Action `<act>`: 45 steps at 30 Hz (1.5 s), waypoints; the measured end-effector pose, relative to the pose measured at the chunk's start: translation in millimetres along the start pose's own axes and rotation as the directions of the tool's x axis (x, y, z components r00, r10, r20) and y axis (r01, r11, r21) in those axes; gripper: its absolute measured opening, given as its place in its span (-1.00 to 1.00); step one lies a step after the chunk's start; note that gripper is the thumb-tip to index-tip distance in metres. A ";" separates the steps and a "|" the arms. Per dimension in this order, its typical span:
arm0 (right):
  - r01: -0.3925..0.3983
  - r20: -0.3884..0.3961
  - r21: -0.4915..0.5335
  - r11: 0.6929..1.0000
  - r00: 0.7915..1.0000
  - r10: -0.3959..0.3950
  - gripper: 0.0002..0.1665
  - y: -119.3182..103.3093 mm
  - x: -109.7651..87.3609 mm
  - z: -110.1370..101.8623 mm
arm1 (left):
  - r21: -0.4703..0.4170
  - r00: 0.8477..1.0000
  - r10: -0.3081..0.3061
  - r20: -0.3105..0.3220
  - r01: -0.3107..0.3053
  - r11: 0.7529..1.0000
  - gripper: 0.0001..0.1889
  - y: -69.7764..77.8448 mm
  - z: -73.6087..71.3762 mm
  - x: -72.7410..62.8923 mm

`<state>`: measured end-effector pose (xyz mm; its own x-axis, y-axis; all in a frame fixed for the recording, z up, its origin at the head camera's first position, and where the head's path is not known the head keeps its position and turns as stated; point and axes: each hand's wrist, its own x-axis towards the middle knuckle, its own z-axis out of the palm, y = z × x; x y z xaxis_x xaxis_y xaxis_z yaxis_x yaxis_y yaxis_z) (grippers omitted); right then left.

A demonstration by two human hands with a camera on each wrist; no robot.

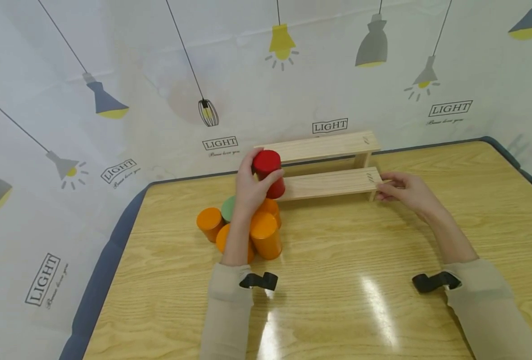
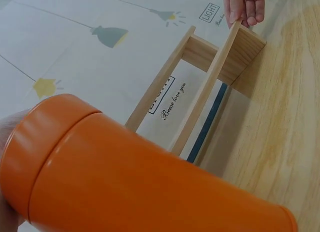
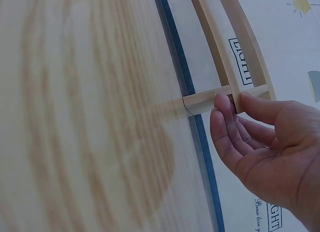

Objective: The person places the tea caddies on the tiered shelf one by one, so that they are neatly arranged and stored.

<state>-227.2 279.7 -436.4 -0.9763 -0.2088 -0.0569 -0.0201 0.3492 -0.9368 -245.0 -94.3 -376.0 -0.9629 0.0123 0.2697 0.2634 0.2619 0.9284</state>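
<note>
Wooden two-tier shelf [image 1: 329,183]: right hand [image 1: 406,192] pinching its right end. Red can [image 1: 268,162]: at shelf's left end, gripped by curled left hand [image 1: 249,192]. Orange cans [image 1: 267,241], green can [image 1: 227,209]: in front of shelf's left end.

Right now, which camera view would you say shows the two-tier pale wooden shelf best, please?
The head view: both tiers of the shelf show nearly whole, its left end partly covered. The left wrist view shows it edge-on, its near end hidden; the right wrist view, only the part near the right hand.
</note>
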 end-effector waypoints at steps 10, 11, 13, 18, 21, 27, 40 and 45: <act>-0.003 -0.007 -0.004 1.000 1.000 0.003 -0.27 0.8 0.4 1.5 | 0.012 0.999 -0.019 0.030 0.019 1.000 -0.28 -2.1 -1.3 4.8; -0.004 -0.007 -0.005 1.000 1.000 0.004 -0.27 1.0 0.5 1.5 | 0.013 0.999 -0.025 0.033 0.025 1.000 -0.28 -2.2 -1.3 5.2; -0.007 -0.008 -0.008 1.000 1.000 0.007 -0.26 1.3 0.7 1.5 | 0.015 0.999 -0.034 0.041 0.034 0.999 -0.27 -1.8 -1.3 5.8; -0.010 -0.008 -0.010 1.000 1.000 0.010 -0.26 1.7 0.5 1.1 | 0.015 0.997 -0.045 0.056 0.044 0.999 -0.25 0.6 -0.3 7.0; -0.007 -0.009 -0.010 1.000 1.000 0.007 -0.26 1.7 -0.2 0.9 | 0.015 0.997 -0.047 0.057 0.046 0.999 -0.23 0.8 -0.1 7.3; 0.000 -0.012 -0.010 1.000 1.000 0.000 -0.26 -0.9 -1.6 1.3 | -0.004 0.998 -0.029 0.049 0.029 1.000 -0.14 -0.9 -1.9 6.9; 0.003 -0.012 -0.005 1.000 1.000 -0.003 -0.30 -3.5 -1.5 2.5 | -0.042 1.000 0.004 -0.007 -0.004 0.999 -0.21 -1.7 -17.9 -8.2; -0.004 -0.015 -0.004 1.000 1.000 0.004 -0.27 -3.1 -1.5 2.5 | -0.004 0.998 0.050 -0.037 -0.050 0.999 -0.27 -2.2 -24.6 -17.0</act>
<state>-225.2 276.6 -434.2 -0.9795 -0.1937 -0.0559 -0.0167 0.3542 -0.9350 -227.7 -118.8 -376.3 -0.9457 -0.0108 0.3248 0.3112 0.2570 0.9149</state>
